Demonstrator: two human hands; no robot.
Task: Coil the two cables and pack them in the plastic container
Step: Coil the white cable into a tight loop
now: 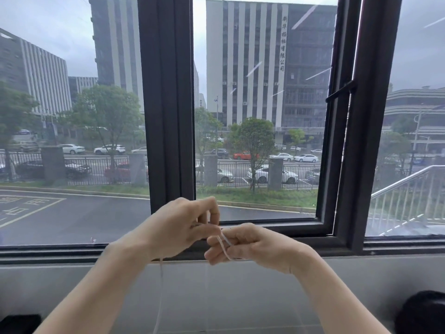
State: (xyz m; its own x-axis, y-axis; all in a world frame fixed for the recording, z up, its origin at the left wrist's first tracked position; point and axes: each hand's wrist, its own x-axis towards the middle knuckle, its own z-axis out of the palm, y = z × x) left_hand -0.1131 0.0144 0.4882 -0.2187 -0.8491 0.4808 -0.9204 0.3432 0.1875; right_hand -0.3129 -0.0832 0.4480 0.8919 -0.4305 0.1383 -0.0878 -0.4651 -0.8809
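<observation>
Winding seems barely under way in the head view: a thin white cable (225,244) loops over the fingers of the right hand (252,247), which are curled around the few turns, while the left hand (178,227) pinches the strand between thumb and fingertips just beside it. Both hands are raised in front of the window frame (168,104). A long tail hangs down toward the bottom edge, uncoiled. No second cable or plastic container shows, so packing looks untouched. Vertical Chinese characters run down the building (281,42) outside; I cannot read them surely.
</observation>
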